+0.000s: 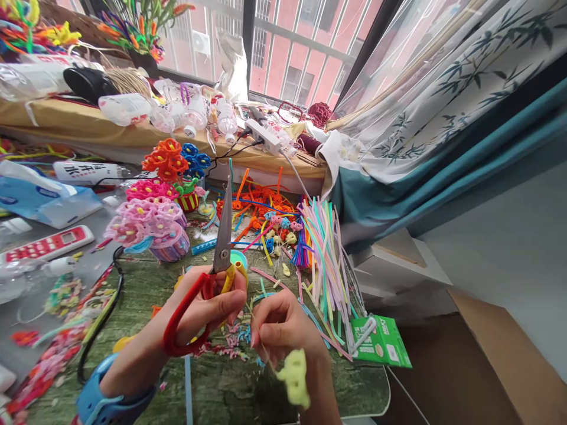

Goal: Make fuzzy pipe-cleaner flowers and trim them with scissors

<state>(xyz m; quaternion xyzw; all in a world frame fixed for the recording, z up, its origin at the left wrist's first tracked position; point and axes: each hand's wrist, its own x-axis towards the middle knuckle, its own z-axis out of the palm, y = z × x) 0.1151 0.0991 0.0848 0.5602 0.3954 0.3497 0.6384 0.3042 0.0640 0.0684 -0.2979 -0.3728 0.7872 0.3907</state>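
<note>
In my left hand [212, 304] is a pair of scissors [222, 236] with red handles, blades pointing up and close together. A yellow looped piece [235, 273] shows at the fingertips of that hand; whether it is gripped too I cannot tell. My right hand [281, 324] pinches a thin wire stem. At the stem's lower end hangs a pale yellow fuzzy flower [295, 378], in front of my right wrist. The two hands are close together above the green table [239, 389], with colourful fuzzy scraps [234, 339] beneath them.
Pastel pipe cleaners [323, 265] lie in a bundle at right, near a green packet [385, 342]. Pink flowers in a pot [170, 245] and orange flowers [165, 160] stand at left. Plastic bottles [126, 109] line the sill. A black cable [116, 295] crosses the left side.
</note>
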